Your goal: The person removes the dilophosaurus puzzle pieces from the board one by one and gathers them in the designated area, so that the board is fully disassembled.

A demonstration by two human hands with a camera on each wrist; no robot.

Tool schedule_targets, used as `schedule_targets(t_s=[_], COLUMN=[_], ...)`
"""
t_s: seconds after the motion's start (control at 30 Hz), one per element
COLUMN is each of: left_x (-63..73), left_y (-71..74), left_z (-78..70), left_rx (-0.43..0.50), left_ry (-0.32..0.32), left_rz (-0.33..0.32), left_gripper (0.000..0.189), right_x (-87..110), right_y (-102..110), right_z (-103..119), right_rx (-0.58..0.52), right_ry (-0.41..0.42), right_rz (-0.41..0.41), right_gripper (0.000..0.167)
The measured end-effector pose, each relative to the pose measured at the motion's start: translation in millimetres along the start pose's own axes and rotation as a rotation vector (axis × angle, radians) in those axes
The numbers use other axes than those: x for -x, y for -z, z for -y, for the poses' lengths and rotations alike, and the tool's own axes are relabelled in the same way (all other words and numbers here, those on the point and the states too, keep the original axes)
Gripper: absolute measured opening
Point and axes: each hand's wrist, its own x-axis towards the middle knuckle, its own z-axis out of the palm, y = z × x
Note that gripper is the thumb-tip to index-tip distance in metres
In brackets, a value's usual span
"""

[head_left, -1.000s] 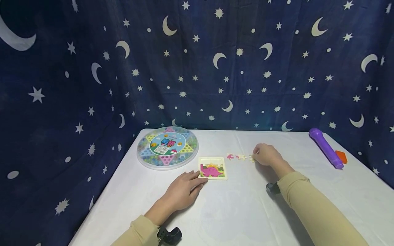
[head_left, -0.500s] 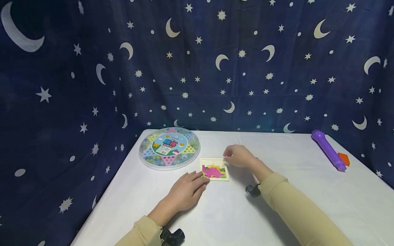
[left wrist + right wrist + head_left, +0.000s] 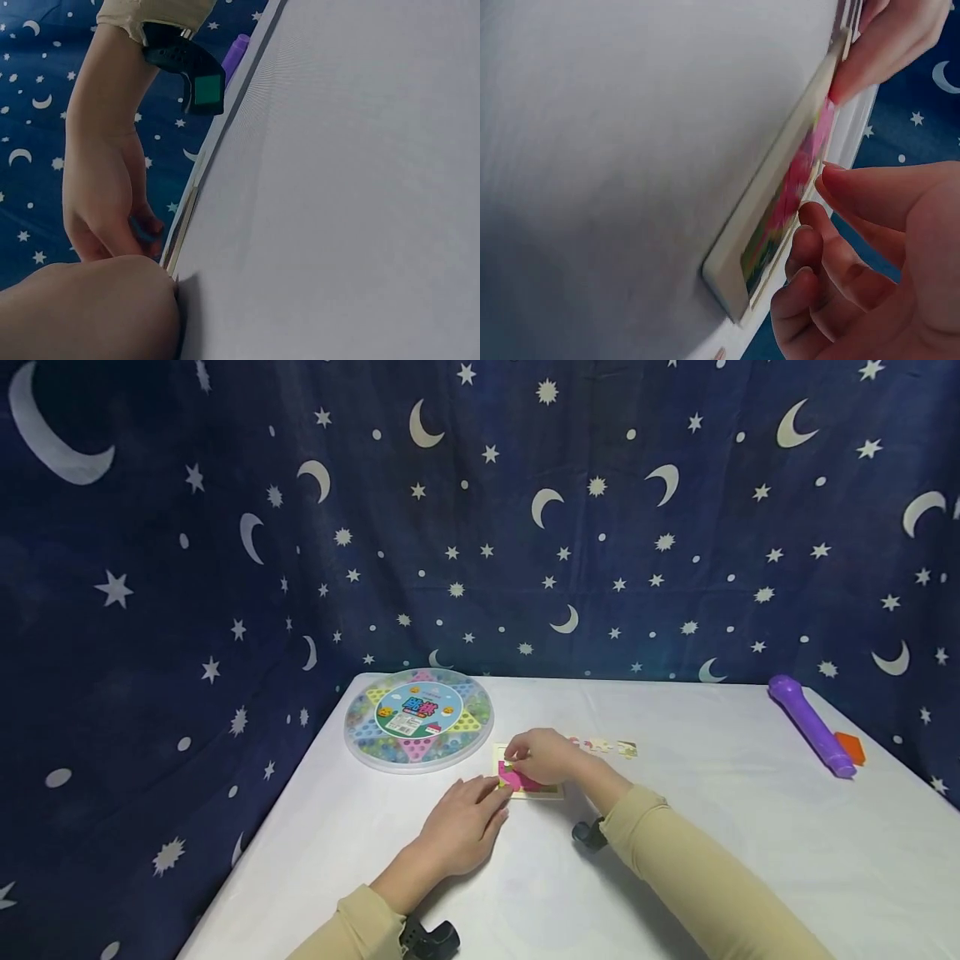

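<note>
A small square jigsaw puzzle in a cream frame (image 3: 551,793) lies on the table, showing a pink dinosaur (image 3: 784,199). My left hand (image 3: 463,827) rests with extended fingers at the frame's lower left corner, fingertips touching it. Above the upper left part of the puzzle, my right hand (image 3: 546,757) pinches a small puzzle piece between thumb and fingers. In the right wrist view only a thin edge of that piece shows by the fingertips (image 3: 832,174). The right hand covers much of the picture in the head view. Loose puzzle pieces (image 3: 602,745) lie just right of the frame.
A round Chinese checkers set (image 3: 420,720) lies at the table's back left. On the far right are a purple microphone-shaped stick (image 3: 812,727) and an orange piece (image 3: 851,748). A dark blue star-and-moon cloth (image 3: 480,527) hangs behind the white table (image 3: 675,710).
My right hand has moved left from the loose pieces to over the puzzle frame, carrying a piece. The left hand stays at the frame's corner. The head view has shifted slightly.
</note>
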Motion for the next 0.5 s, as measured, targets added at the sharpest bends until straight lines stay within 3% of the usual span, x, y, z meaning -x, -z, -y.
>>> schedule_targets(t_s=[0.3,0.5], left_x=[0.0,-0.3], left_y=[1.5,2.9], left_z=[-1.6,-2.5], left_rx=[0.007,0.022], left_ry=[0.020,0.036], left_rz=[0.010,0.024], left_gripper=[0.041,0.041], right_x=[-3.5,-4.7], right_y=[-4.6,-4.2], right_z=[5.4,7.2], right_rx=[0.023,-0.012], right_ry=[0.017,-0.003], right_rz=[0.015,0.029], right_gripper=[0.014,0.024])
